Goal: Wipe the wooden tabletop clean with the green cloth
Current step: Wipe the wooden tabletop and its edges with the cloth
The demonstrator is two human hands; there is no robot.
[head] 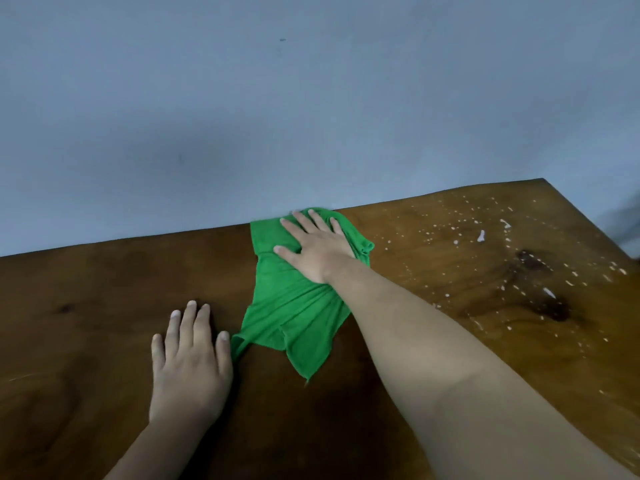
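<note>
The green cloth lies spread on the dark wooden tabletop, reaching up to its far edge. My right hand presses flat on the cloth's far end, fingers spread and pointing at the wall. My left hand rests palm down on the bare wood just left of the cloth's near corner, holding nothing. White specks and smears are scattered over the right part of the tabletop, right of the cloth.
A plain blue-grey wall stands directly behind the table's far edge. The table's far right corner is in view, and its right edge runs down toward the lower right. A dark knot marks the wood on the right.
</note>
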